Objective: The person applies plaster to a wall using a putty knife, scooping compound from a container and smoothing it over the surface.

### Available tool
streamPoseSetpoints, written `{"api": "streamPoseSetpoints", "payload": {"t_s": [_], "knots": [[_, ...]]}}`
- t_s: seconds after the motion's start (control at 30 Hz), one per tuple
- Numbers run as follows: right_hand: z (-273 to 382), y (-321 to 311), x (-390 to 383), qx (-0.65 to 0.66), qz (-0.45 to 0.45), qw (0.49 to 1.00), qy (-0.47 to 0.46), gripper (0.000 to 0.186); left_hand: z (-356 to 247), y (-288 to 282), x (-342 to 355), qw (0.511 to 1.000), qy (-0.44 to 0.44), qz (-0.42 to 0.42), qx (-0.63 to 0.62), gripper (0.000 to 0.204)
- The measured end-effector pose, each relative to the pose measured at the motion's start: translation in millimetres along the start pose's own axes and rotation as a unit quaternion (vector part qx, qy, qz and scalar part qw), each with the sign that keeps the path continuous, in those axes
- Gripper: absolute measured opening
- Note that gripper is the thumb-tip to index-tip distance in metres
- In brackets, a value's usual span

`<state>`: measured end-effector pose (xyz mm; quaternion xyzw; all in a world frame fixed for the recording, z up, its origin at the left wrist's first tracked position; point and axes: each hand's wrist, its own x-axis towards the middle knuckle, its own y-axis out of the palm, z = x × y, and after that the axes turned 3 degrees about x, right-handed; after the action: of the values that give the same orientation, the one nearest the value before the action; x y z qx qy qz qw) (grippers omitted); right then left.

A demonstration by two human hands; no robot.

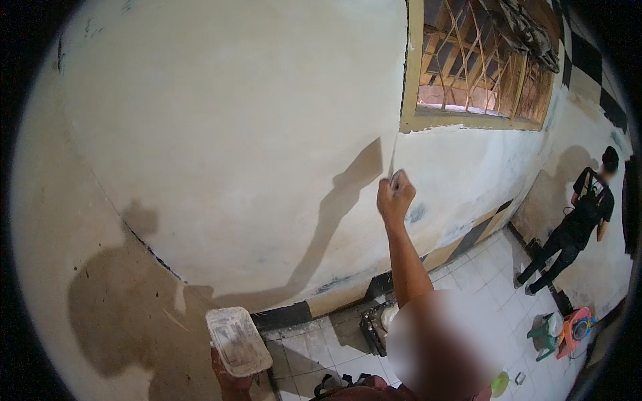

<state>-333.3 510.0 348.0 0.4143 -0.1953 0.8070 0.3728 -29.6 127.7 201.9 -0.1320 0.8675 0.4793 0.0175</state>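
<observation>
A broad, cream-white plastered wall (234,127) fills most of my view, above a floor of pale square tiles (481,274). A yellow-framed window with crossed metal bars (478,67) sits at upper right. Farther right, a person in dark clothes and a black cap (585,207) stands by the adjoining wall. Close to me, a shallow, rectangular, whitish plastic tub (238,341) shows its inside, smeared with grey-white residue; my left hand (231,384) grips it from below, most fingers hidden. My right hand (396,194) is closed fist-like round a thin, flat tool (392,158), seen edge-on just below the window's corner.
</observation>
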Motion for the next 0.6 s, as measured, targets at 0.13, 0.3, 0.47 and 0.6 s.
{"api": "streamPoseSetpoints", "payload": {"t_s": [0.13, 0.3, 0.47, 0.6], "knots": [[15.2, 26.5, 31.1, 0.126, -0.025, 0.992, -0.009, 0.008, -2.3, -10.4, -3.1, 1.0, 0.022, -0.011, 0.011, 0.055], [33.3, 89.7, -51.4, 0.007, 0.291, 0.942, -0.169, 0.035, -0.2, -8.1, -6.3, 0.998, 0.052, 0.022, 0.041, 0.056], [61.8, 57.0, -96.1, 0.061, 0.21, 0.929, -0.299, 0.013, -3.8, -18.4, -0.2, 0.997, 0.045, 0.054, 0.024, 0.057], [32.8, 39.2, -50.0, 0.008, 0.055, 0.93, -0.364, 0.016, -8.6, -8.2, -11.4, 0.996, 0.033, 0.063, 0.045, 0.058]]}}
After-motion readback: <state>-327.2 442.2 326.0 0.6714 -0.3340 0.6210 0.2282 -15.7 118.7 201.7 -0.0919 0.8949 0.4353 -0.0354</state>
